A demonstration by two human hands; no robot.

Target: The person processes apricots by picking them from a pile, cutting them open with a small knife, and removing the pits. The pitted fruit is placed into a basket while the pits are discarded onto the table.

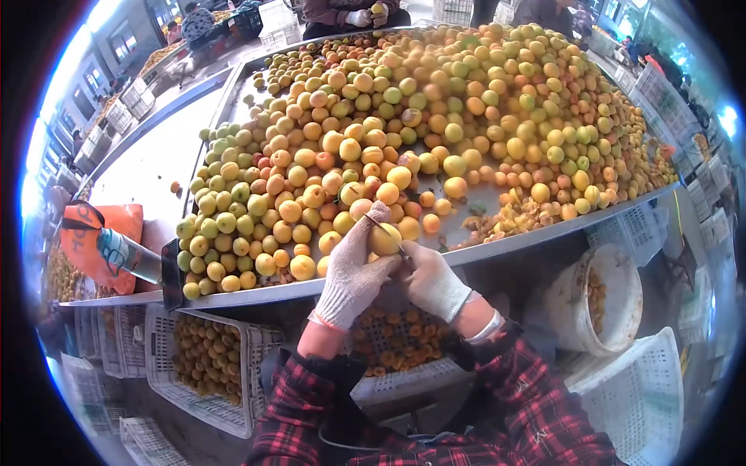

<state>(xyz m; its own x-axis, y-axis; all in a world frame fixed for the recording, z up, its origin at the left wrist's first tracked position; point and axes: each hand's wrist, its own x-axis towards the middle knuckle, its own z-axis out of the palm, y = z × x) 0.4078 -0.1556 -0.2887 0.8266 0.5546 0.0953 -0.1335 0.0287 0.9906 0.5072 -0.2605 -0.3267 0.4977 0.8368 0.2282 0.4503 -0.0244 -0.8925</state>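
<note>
My left hand, in a white knit glove, is closed around a yellow apricot at the table's near edge. My right hand, gloved the same way, grips a small knife; its thin blade lies across the top of the fruit, and its handle is mostly hidden by the fingers. Just beyond my hands spreads a large heap of apricots, green, yellow and orange. Below them, a crate of orange apricot pieces shows between my forearms.
A metal-edged table carries the heap. Discarded scraps lie near its right front edge. An orange bag and a tumbler sit left. Below stand a crate of apricots, a white bucket and an openwork crate. Another gloved person works opposite.
</note>
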